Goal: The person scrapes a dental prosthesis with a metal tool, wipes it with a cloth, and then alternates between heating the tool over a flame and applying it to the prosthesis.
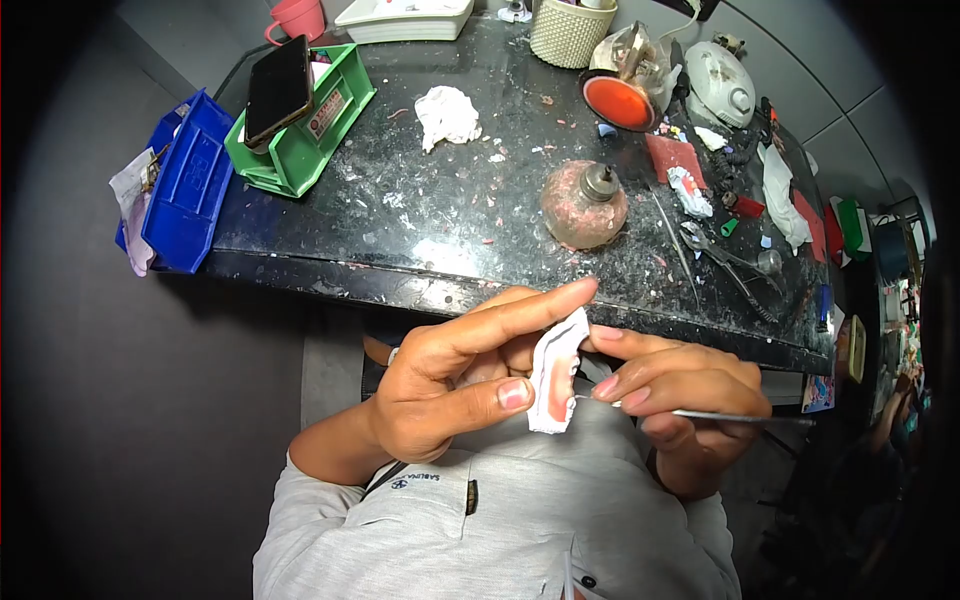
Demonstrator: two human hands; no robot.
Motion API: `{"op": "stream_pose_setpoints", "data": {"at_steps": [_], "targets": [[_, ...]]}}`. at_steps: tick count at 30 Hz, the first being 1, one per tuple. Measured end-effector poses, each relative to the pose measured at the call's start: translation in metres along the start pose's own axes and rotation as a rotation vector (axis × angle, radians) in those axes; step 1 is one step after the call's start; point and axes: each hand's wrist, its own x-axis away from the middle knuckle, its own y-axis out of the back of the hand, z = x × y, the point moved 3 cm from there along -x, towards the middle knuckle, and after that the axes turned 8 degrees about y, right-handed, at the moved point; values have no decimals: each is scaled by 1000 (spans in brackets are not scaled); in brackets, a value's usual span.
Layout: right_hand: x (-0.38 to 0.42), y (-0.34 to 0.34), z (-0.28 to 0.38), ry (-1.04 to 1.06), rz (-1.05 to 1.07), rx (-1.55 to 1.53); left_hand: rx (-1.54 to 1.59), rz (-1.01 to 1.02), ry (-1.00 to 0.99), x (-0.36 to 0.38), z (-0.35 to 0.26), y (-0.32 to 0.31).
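Observation:
A white plaster dental cast [548, 400] with pink wax along one side is held upright in front of my chest. My left hand [435, 375] grips it between thumb and fingers, the index finger stretched along its top. In my right hand [700, 390] is a thin metal dental carver [745, 416], pinched like a pen. Its fine tip meets the edge of the cast near the pink wax; whether it touches is too small to tell. My right index fingertip rests by the upper edge of the cast.
A glass spirit lamp [583, 210] stands on the dusty black table [400, 235]. Pliers [735, 270], a thin metal tool [675, 240] and pink wax sheet [675, 160] lie to its right. A phone [280, 90] sits on a green bin [325, 135], beside a blue bin [190, 190].

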Motion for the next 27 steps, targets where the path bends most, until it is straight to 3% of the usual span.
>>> {"op": "stream_pose_setpoints", "data": {"at_steps": [5, 7, 10, 13, 18, 23, 27], "targets": [[8, 6, -7, 84, -268, 19, 114, -17, -68, -5, 8, 0], [14, 10, -7, 40, -308, -29, -21, -171, -179, -6, 9, 1], [25, 13, -4, -56, -298, 9, -62, -188, -244, -7, 15, 4], [13, 2, -9, 104, -280, 201, -108, -193, -288, -8, 16, 6], [19, 8, -14, 47, -193, 290, -174, -253, -361, -12, 18, 18], [23, 27, -25, 100, -357, 517, -84, -382, -355, -20, 13, 39], [39, 51, -35, -58, -496, 543, 107, -386, -251, -23, 9, 41]]}}
